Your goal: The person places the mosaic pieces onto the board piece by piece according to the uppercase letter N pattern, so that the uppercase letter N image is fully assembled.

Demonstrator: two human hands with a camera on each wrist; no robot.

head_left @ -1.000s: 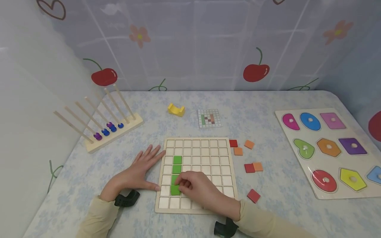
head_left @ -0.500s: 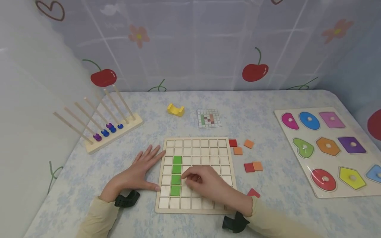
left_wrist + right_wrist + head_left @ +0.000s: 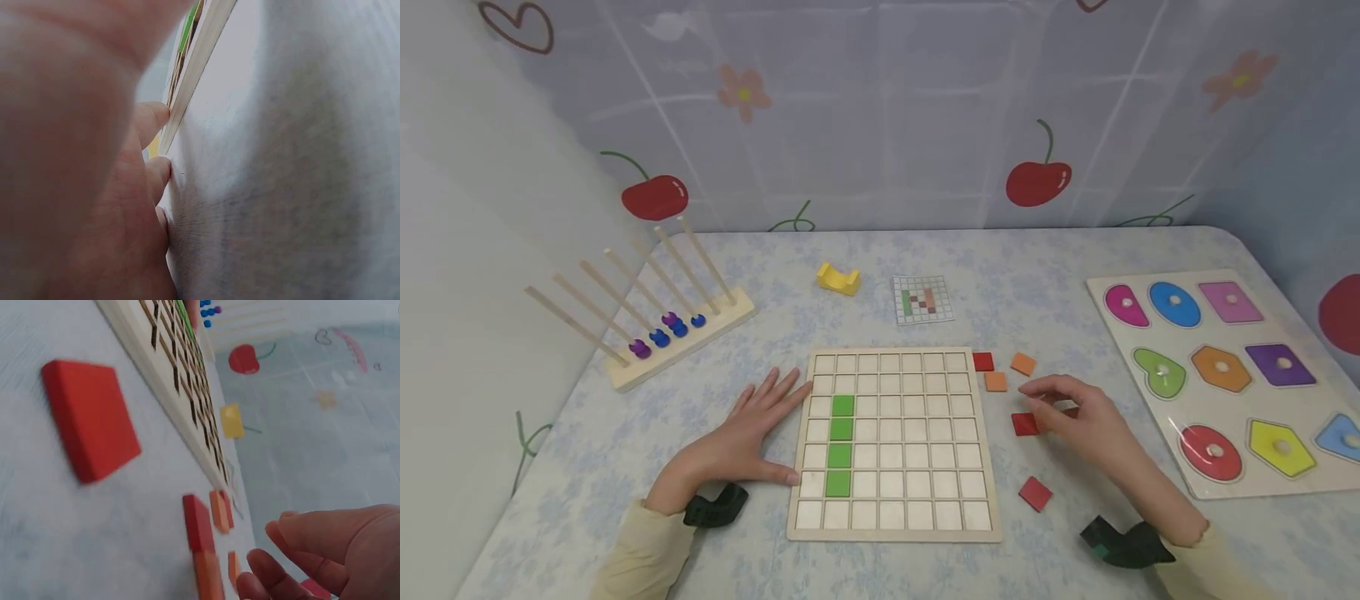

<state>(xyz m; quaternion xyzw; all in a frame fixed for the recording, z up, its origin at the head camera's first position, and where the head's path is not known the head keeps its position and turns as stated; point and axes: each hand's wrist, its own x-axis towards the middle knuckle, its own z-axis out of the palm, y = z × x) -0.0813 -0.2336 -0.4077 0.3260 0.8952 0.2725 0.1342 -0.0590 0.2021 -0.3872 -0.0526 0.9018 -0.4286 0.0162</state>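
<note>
A wooden grid board (image 3: 895,429) lies flat, with several green square tiles (image 3: 842,406) in a column in its second column of cells from the left. My left hand (image 3: 748,437) is spread on the table, thumb and index fingertip touching the board's left edge. My right hand (image 3: 1086,421) hovers right of the board, fingers loosely bent, with nothing visible between them. Beneath it lies a red tile (image 3: 1024,424); the orange tile (image 3: 208,575) beside that is hidden in the head view. Another red tile (image 3: 1035,493) lies nearer me.
Beyond the right hand are two orange tiles (image 3: 1023,364) and a red tile (image 3: 983,362) by the board's edge. A pattern card (image 3: 922,300) and a yellow curved block (image 3: 838,280) lie behind the board. A peg rack (image 3: 681,342) stands left; a shape puzzle (image 3: 1176,408) lies right.
My right hand has left the lowest green tiles and moved right, off the board, to the loose tiles. The left hand stays at the board's edge.
</note>
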